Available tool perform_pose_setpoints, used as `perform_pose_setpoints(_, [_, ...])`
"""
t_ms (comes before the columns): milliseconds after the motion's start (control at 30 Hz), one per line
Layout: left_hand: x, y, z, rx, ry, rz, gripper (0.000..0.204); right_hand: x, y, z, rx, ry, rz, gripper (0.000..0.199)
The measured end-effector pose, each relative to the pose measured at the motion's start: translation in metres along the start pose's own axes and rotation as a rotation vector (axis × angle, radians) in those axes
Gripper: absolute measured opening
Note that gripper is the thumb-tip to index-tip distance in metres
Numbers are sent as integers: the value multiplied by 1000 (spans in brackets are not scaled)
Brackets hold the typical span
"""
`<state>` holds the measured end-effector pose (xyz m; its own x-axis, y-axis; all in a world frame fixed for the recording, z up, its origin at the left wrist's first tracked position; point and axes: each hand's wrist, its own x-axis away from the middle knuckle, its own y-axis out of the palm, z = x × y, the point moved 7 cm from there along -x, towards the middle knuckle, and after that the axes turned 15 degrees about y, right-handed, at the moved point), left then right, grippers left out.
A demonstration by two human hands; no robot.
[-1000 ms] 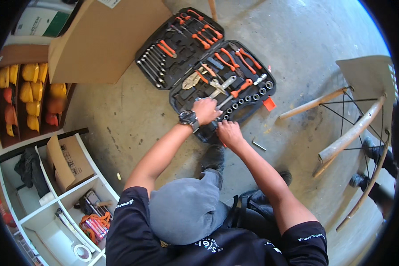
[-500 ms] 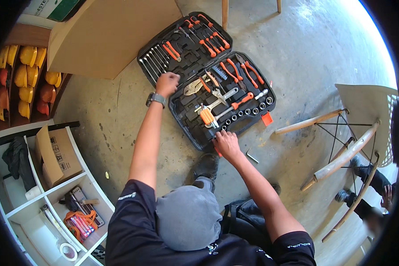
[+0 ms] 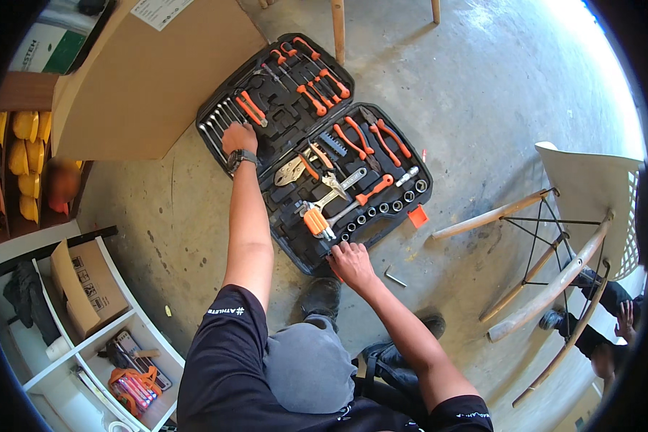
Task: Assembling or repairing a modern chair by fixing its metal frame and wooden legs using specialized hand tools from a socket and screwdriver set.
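An open black tool case (image 3: 304, 263) lies on the floor in front of me. My left hand (image 3: 239, 137) is over its far half, fingers curled down at the ends of a row of combination wrenches (image 3: 219, 119); whatever is between the fingers is hidden. Beside that hand is an orange utility knife (image 3: 252, 108). My right hand (image 3: 351, 263) grips the near edge of the case, and a bit of orange shows beneath it. Close to it are an orange hex key set (image 3: 315, 220) and a row of sockets (image 3: 373, 212). Locking pliers (image 3: 291, 171) and an adjustable wrench (image 3: 342, 185) lie farther in.
A loose hex key (image 3: 395, 276) lies on the floor near my right forearm. A chair (image 3: 583, 209) with wooden legs is on the right, a person beyond it. Left are a large cardboard sheet (image 3: 151, 79), helmet shelves (image 3: 32, 165) and a white shelf unit (image 3: 115, 327).
My left hand has moved from the case's left side up onto the wrenches. My right hand keeps to the near edge. The whole view has shifted slightly.
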<state>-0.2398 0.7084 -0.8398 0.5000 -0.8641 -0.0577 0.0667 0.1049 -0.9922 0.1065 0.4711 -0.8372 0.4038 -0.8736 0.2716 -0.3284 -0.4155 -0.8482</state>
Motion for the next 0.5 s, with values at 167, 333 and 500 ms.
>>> perform_pose_setpoints(167, [-22, 5, -4, -58, 56, -107, 35, -4, 4, -3, -17, -3, 28, 23])
perform_pose_setpoints(333, [-39, 20, -18, -61, 198, -175, 37, -5, 5, -4, -18, -6, -2, 23])
perform_pose_setpoints(500, [-43, 21, -38, 11, 272, -119, 38, -5, 5, -6, -27, -17, -14, 24])
